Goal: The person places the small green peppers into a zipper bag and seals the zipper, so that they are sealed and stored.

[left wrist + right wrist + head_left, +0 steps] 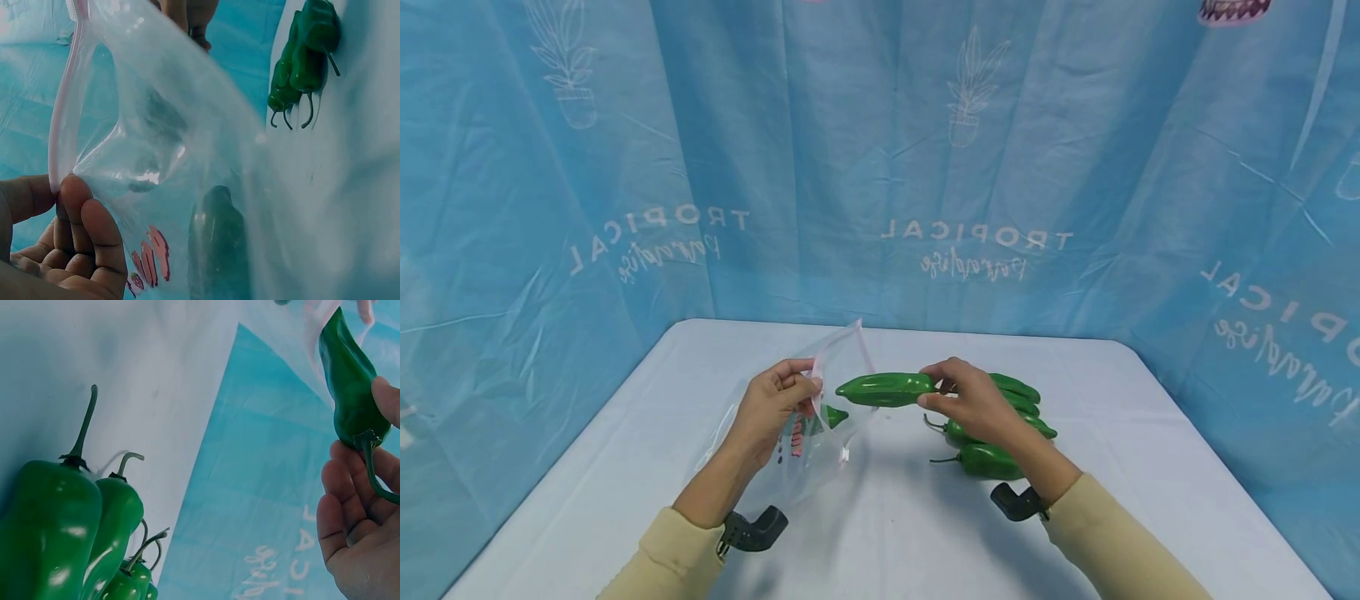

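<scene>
My left hand [777,406] pinches the pink-edged rim of a clear zip bag [169,119] between thumb and fingers, and the bag's mouth gapes to the right. Inside the bag lies a green pepper [217,244], seen through the plastic. My right hand [973,398] grips another green pepper [886,389] near its stem end, raised above the table. Its pointed tip faces the bag's mouth. In the right wrist view the stem of this held pepper [355,381] curves down beside the fingers.
Several more green peppers [992,461] lie in a row on the white table [1075,533], below and behind my right hand, stems pointing left. A blue printed curtain [850,167] surrounds the table at the back and sides. Each wrist wears a dark strapped camera.
</scene>
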Motion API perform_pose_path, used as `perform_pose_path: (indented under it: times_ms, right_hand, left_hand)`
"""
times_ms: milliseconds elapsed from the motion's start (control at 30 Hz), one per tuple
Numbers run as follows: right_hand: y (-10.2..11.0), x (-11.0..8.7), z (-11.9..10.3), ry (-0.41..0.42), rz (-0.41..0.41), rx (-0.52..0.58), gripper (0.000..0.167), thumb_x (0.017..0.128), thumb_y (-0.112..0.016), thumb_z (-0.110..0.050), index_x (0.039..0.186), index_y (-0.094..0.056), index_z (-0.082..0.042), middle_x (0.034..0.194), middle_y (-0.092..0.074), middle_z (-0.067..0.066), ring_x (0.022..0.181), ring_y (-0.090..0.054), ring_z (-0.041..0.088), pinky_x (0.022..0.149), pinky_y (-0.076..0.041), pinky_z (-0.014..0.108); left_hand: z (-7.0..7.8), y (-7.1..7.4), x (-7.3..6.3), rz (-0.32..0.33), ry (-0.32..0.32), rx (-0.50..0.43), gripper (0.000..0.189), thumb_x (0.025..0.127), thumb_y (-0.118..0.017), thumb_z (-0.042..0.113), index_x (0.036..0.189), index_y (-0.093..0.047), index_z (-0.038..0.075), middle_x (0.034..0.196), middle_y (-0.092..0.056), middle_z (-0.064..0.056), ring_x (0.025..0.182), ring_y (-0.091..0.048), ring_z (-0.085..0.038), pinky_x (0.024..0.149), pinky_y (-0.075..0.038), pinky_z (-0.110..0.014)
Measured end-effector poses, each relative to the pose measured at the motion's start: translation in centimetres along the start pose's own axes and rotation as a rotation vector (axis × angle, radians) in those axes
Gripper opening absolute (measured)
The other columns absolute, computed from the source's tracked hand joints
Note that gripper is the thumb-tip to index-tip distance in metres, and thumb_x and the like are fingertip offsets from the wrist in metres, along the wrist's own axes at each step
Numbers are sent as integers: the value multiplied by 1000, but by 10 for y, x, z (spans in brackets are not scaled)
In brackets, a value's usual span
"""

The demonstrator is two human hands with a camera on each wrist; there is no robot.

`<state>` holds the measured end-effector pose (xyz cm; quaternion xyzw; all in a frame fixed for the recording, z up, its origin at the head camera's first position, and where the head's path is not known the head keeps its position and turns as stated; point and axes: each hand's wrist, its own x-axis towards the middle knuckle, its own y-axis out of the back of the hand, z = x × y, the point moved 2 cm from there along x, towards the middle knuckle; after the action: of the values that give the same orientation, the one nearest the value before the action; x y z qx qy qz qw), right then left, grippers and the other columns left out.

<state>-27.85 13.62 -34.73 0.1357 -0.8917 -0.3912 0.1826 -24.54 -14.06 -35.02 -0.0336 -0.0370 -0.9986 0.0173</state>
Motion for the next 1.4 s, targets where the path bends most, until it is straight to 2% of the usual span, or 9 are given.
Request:
perform_pose_path:
  times_ms: [433,800,1033,1400]
  right_hand:
    - [-11,14,-12,54,-10,-59,39,86,-68,-30,121,-62,-15,108,-62,0,94,-58,15,76,-50,32]
    - [-23,22,-24,22,-34,-74,39,85,-70,-31,121,-63,-16,104,-61,-3,92,-56,12,74,-49,29]
    - [-29,27,-26,54,-33,-93,39,84,-70,-30,120,-63,-15,102,-61,-2,92,-57,13,76,-51,31]
    - [-38,32,-33,76,-80,-122,38,85,-69,-33,118,-64,-15,104,-61,0,94,-56,17,75,-49,32]
  left_hand:
    - [-1,-1,0,-23,-9,-21,34,90,-62,15,122,-54,4,81,-62,7,65,-56,-9,65,-51,-22]
    - [0,-2,-1,-30,-7,-20,35,90,-62,14,122,-54,4,80,-63,7,65,-56,-9,66,-51,-22]
    - [-1,-3,-1,-26,-3,-16,33,90,-62,14,121,-55,5,80,-62,7,64,-55,-10,65,-51,-24]
    - [-1,-3,0,-27,-6,-17,33,90,-61,14,121,-55,5,78,-62,7,63,-55,-9,64,-51,-23]
